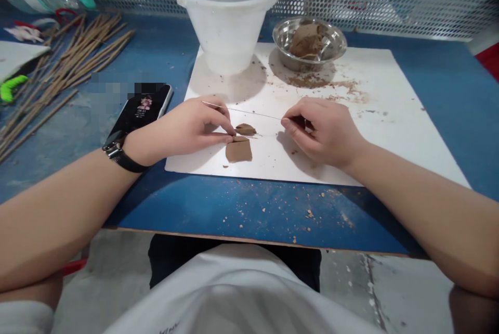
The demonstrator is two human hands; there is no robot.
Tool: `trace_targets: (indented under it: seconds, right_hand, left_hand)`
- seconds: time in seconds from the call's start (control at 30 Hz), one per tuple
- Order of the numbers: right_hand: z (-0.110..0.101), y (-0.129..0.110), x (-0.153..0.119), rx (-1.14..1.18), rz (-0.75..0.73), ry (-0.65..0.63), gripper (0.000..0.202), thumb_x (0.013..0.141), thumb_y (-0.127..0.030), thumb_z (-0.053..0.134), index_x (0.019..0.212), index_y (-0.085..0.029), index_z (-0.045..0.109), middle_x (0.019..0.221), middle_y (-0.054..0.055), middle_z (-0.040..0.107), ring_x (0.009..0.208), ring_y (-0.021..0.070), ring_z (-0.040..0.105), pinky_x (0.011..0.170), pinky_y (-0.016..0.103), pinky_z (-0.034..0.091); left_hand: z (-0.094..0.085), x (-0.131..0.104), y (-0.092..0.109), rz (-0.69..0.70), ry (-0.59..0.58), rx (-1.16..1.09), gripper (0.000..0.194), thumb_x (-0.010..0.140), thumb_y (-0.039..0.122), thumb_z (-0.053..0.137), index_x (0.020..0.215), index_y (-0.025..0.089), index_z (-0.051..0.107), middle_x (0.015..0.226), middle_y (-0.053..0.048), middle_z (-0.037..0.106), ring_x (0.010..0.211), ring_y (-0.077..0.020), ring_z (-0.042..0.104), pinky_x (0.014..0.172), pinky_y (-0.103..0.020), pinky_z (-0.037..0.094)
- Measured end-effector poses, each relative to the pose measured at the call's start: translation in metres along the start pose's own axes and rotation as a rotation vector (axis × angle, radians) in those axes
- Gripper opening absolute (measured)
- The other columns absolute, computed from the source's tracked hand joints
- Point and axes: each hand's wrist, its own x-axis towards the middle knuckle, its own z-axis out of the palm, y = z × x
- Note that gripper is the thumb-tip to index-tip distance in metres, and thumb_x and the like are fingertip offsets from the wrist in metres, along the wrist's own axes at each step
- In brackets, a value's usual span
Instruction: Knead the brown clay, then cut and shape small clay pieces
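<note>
Keep thin wire (253, 113) taut, right grip (325, 128) pinching it, left grip (202, 125) pinching clay slab (239, 151) near white board's (273, 169) front edge

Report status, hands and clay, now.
Right hand pinching wire, strung toward left hand. Left fingertips at far edge of clay square. Clay scrap just beyond; crumbs scattered nearby.

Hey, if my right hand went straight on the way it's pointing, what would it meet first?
Your right hand points across the white board toward your left hand, so that likely comes first. The small clay piece lies near that line; depth is unclear, so it might be brushed first.
</note>
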Motion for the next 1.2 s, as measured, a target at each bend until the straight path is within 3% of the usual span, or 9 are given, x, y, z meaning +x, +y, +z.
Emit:
trace_targets:
  seconds: [0.27, 0.4, 0.6, 0.73, 0.93, 1.1, 1.2]
  right_hand:
    - [-0.003, -0.002, -0.001, 0.025, 0.163, 0.046, 0.018, 0.104, -0.034, 0.06, 0.09, -0.032, 0.07, 0.085, 0.008, 0.074, 0.08, 0.0312, 0.067, 0.078, 0.056, 0.053]
    - [-0.002, -0.001, 0.0, 0.032, 0.178, 0.04, 0.019, 0.105, -0.036, 0.06, 0.091, -0.032, 0.072, 0.086, 0.009, 0.075, 0.082, 0.0319, 0.068, 0.079, 0.057, 0.053]
    - [0.002, 0.002, 0.001, 0.023, 0.129, 0.085, 0.018, 0.101, -0.038, 0.063, 0.086, -0.03, 0.068, 0.081, 0.006, 0.074, 0.075, 0.0271, 0.066, 0.072, 0.047, 0.052]
    - [0.003, 0.002, 0.001, 0.01, 0.142, 0.085, 0.02, 0.1, -0.043, 0.066, 0.083, -0.032, 0.068, 0.08, 0.004, 0.076, 0.074, 0.0268, 0.066, 0.069, 0.046, 0.05]
    - [0.004, 0.001, 0.001, 0.014, 0.146, 0.104, 0.015, 0.098, -0.037, 0.065, 0.084, -0.032, 0.067, 0.08, 0.004, 0.076, 0.075, 0.0272, 0.067, 0.071, 0.046, 0.05]
    - [0.003, 0.0, 0.001, 0.022, 0.185, 0.13, 0.013, 0.098, -0.033, 0.065, 0.084, -0.032, 0.067, 0.082, 0.004, 0.077, 0.076, 0.0276, 0.068, 0.073, 0.047, 0.051]
    - [0.005, 0.001, 0.002, 0.031, 0.183, 0.131, 0.014, 0.096, -0.03, 0.065, 0.082, -0.031, 0.066, 0.08, 0.003, 0.076, 0.074, 0.0258, 0.067, 0.072, 0.045, 0.051]
  left_hand:
    - [-0.002, 0.001, 0.015, -0.101, -0.065, 0.088, 0.025, 0.101, 0.039, 0.063, 0.102, 0.021, 0.08, 0.1, -0.008, 0.082, 0.09, -0.0228, 0.073, 0.081, -0.033, 0.052]
    - [0.002, 0.0, 0.017, -0.095, -0.043, 0.091, 0.025, 0.102, 0.036, 0.062, 0.105, 0.021, 0.081, 0.098, -0.007, 0.084, 0.088, -0.023, 0.075, 0.079, -0.033, 0.052]
    - [0.008, -0.001, 0.024, -0.052, -0.025, -0.009, 0.038, 0.104, 0.032, 0.063, 0.139, 0.024, 0.077, 0.117, -0.007, 0.086, 0.103, -0.0205, 0.08, 0.092, -0.03, 0.057]
    - [0.007, 0.0, 0.031, -0.048, -0.019, 0.051, 0.029, 0.105, 0.03, 0.062, 0.124, 0.025, 0.083, 0.118, -0.006, 0.086, 0.107, -0.0215, 0.08, 0.094, -0.032, 0.057]
    - [0.013, 0.002, 0.036, -0.124, 0.121, -0.03, 0.018, 0.102, 0.037, 0.071, 0.108, 0.025, 0.082, 0.102, -0.005, 0.086, 0.091, -0.0198, 0.078, 0.081, -0.032, 0.059]
    - [0.018, 0.003, 0.034, -0.175, 0.281, -0.092, 0.019, 0.101, 0.041, 0.072, 0.107, 0.025, 0.08, 0.105, -0.006, 0.085, 0.095, -0.0211, 0.079, 0.086, -0.035, 0.063]
    - [0.018, 0.006, 0.027, -0.13, 0.23, -0.045, 0.021, 0.1, 0.042, 0.071, 0.1, 0.024, 0.083, 0.105, -0.007, 0.085, 0.097, -0.0228, 0.079, 0.084, -0.036, 0.062]
